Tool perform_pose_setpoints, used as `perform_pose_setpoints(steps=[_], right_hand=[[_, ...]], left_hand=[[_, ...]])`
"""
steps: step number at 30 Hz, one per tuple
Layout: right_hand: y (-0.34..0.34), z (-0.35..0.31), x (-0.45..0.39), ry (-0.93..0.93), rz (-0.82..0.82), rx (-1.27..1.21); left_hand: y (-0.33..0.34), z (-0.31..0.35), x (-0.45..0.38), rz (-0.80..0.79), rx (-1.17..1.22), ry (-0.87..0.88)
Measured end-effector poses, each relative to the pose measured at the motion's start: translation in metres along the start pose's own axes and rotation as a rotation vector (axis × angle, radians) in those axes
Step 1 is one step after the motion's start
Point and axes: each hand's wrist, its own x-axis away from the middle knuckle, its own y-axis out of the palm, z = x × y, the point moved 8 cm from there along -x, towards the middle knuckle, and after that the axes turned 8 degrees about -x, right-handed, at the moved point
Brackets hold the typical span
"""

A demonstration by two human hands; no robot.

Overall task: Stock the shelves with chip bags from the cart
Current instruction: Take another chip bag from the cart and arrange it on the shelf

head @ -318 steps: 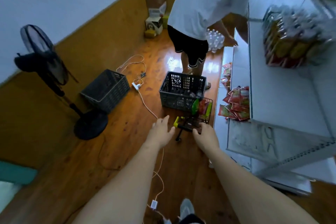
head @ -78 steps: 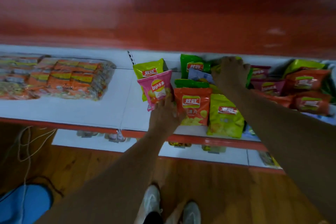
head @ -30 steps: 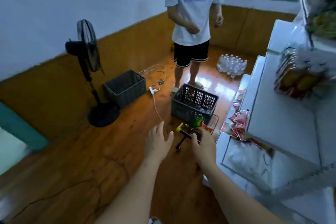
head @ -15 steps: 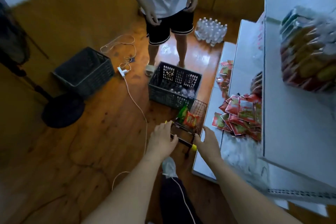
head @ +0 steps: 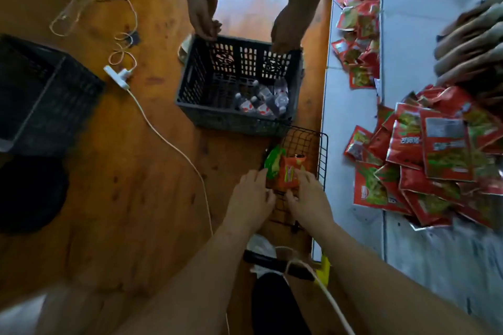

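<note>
**Both hands reaching into cart at chip bags**

Left hand (head: 251, 193) and right hand (head: 307, 196) are flanking the orange chip bag (head: 289, 173) in the wire cart (head: 322, 155), fingers spread; grip unclear, can't tell. Green chip bag (head: 273, 161) is sitting beside it. Another person is bending over the black crate (head: 239, 84). Red packets (head: 435, 160) are lying on the low shelf (head: 340, 122).

Nothing legible: the red packets (head: 424, 149) right of the right hand (head: 306, 196) carry white characters, and the orange bag (head: 290, 173) at its fingertips a label, all blurred.
</note>
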Motion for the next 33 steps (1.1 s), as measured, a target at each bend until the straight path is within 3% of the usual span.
perform_pose_setpoints(steps=[6, 10, 15, 19, 21, 23, 28, 31, 33], right_hand=[[0.046, 0.053, -0.095, -0.039, -0.028, 0.095], [0.076, 0.087, -0.142, -0.066, -0.187, 0.338], [0.103, 0.115, -0.168, -0.069, -0.189, 0.509], [0.103, 0.120, -0.164, -0.099, -0.189, 0.593], [0.104, 0.122, -0.158, -0.116, -0.185, 0.500], [0.096, 0.121, -0.152, -0.136, -0.130, 0.224], [0.048, 0.105, -0.133, -0.131, 0.090, -0.248], [0.016, 0.071, -0.110, -0.043, 0.114, -0.475], [-0.001, 0.039, -0.094, -0.081, 0.145, -0.523]], left_hand=[[0.088, -0.006, -0.107, -0.102, 0.119, -0.049], [0.157, -0.015, -0.149, -0.224, -0.052, -0.170], [0.167, -0.021, -0.164, -0.036, -0.215, -0.265], [0.165, -0.023, -0.159, 0.023, -0.294, -0.202], [0.164, -0.018, -0.152, 0.022, -0.304, -0.133], [0.160, -0.014, -0.146, 0.042, -0.252, -0.083], [0.118, -0.011, -0.121, 0.072, 0.294, -0.180], [0.082, -0.011, -0.101, 0.038, 0.519, -0.271], [0.052, -0.009, -0.086, 0.052, 0.660, -0.319]])
